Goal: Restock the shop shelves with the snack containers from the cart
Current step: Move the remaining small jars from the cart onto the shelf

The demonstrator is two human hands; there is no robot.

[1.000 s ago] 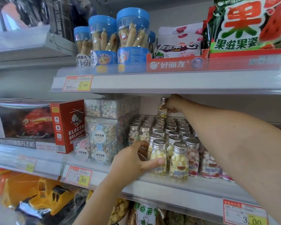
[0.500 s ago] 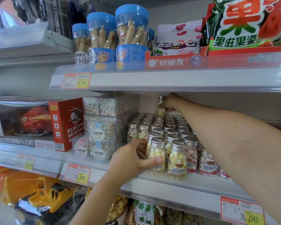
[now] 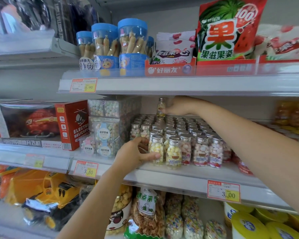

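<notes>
The left hand is gripping the front bottle at the shelf front edge. The right hand is pinching a raised bottle above the back row. Risk: a misaligned descent is likely to topple the packed bottles.

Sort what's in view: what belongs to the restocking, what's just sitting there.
Job: right hand pinching the raised bottle; left hand gripping the front bottle; silver-capped bottles in rows; middle shelf.
Just there: helicopter box; blue-lidded jars; watermelon bag; yellow toy truck.
</notes>
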